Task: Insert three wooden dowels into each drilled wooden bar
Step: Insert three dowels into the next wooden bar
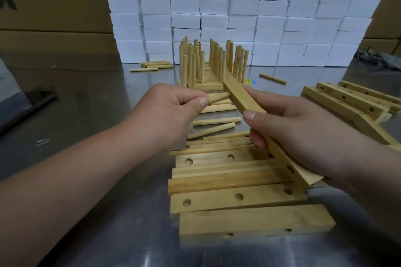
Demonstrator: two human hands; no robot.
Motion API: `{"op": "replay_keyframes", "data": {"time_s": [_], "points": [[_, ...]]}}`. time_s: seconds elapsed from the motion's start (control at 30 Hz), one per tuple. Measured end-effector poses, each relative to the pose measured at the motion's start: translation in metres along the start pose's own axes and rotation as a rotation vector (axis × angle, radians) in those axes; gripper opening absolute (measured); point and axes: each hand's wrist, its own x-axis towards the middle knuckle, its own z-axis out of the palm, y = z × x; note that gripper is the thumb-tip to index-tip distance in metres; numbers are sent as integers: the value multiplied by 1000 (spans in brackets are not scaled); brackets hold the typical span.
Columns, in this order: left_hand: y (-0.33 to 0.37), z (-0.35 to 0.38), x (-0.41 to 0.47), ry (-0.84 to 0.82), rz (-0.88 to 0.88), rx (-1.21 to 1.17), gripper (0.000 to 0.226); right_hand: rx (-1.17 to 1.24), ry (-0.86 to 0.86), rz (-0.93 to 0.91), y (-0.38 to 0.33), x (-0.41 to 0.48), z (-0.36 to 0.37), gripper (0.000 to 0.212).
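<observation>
pinches a dowel [219, 96] in the left hand [173, 104], with its tip against the bar [245, 102] near the far end; wraps the right hand [293, 128] round it, lifted, drilled face turned left for a straight entry. keeps loose dowels [213, 121] beneath, handy.

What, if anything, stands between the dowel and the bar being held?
Nothing visible. The left hand pinches the dowel, whose tip meets the side of the bar gripped by the right hand; the hole itself is hidden.
</observation>
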Motion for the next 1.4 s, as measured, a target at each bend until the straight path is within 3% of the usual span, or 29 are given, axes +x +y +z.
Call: {"op": "replay_keyframes", "data": {"time_s": [0.2, 0.3, 0.4, 0.53, 0.7, 0.87, 1.0, 1.17, 1.27, 1.4], "points": [[0, 2, 5, 28, -5, -66, 18, 43, 53, 46, 0, 3, 2, 43], [-4, 0, 6, 97, -28, -163, 24, 164, 113, 101, 0, 4, -2, 36], [-15, -5, 11, 137, -134, -180, 24, 328, 286, 111, 2, 7, -10, 18], [-23, 1, 13, -135, -250, 179, 15, 442, 400, 186, 5, 8, -13, 38], [-23, 2, 13, -271, -318, 287, 7, 547, 414, 265, 5, 8, -8, 21], [-24, 2, 13, -252, -271, 307, 6, 688, 468, 333, 2, 9, -11, 20], [-19, 1, 12, -78, -181, 190, 10, 786, 455, 341, 1, 9, -12, 20], [-3, 5, 3, 4, -75, -81, 14, 707, 439, 315, 3, 9, -9, 28], [5, 9, -5, -7, 8, -122, 17, 628, 420, 290, 4, 10, -8, 44], [10, 9, -11, -1, 99, -101, 28, 604, 386, 242, 4, 10, -8, 46]]}}
